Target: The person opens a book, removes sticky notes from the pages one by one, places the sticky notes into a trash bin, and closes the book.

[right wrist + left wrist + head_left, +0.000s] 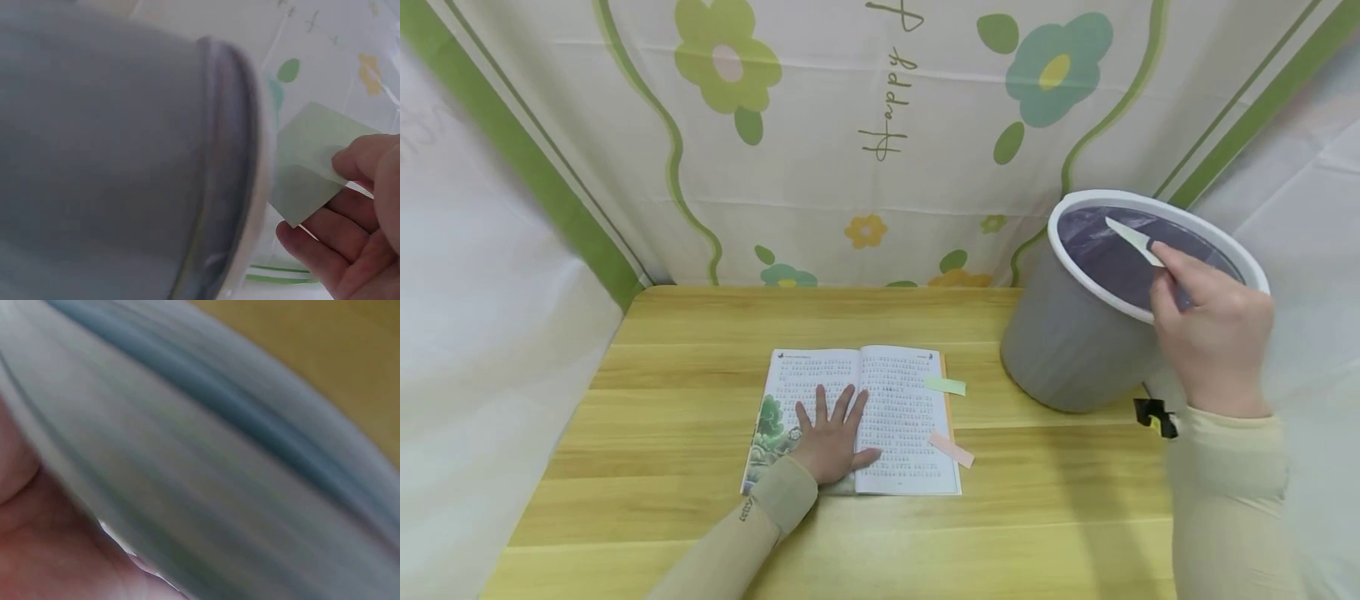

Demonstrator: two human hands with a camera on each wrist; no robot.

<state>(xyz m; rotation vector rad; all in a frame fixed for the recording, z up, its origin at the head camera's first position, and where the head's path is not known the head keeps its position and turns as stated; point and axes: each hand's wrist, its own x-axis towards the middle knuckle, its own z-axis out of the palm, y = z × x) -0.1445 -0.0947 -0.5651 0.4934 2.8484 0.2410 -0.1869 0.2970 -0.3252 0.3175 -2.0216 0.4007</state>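
An open book (902, 417) lies on the wooden table, printed text on both pages and a tree picture on the left one. My left hand (831, 442) rests with spread fingers across its left page and the gutter. A green sticky tab (945, 386) and a pink sticky tab (952, 449) stick out past the right page's edge. Over the mouth of a grey trash bin (1075, 333), my right hand (1213, 325) pinches a pale green sticky note (312, 162) between thumb and fingers. In the left wrist view a blurred, pale, striped surface covers most of the picture.
The bin has a white rim (1097, 287) and a dark liner, and stands at the table's back right. Beside its base sits a small black and yellow object (1155, 417). A flowered curtain (865, 183) hangs behind the wooden table (647, 400), with pale cloth at both sides.
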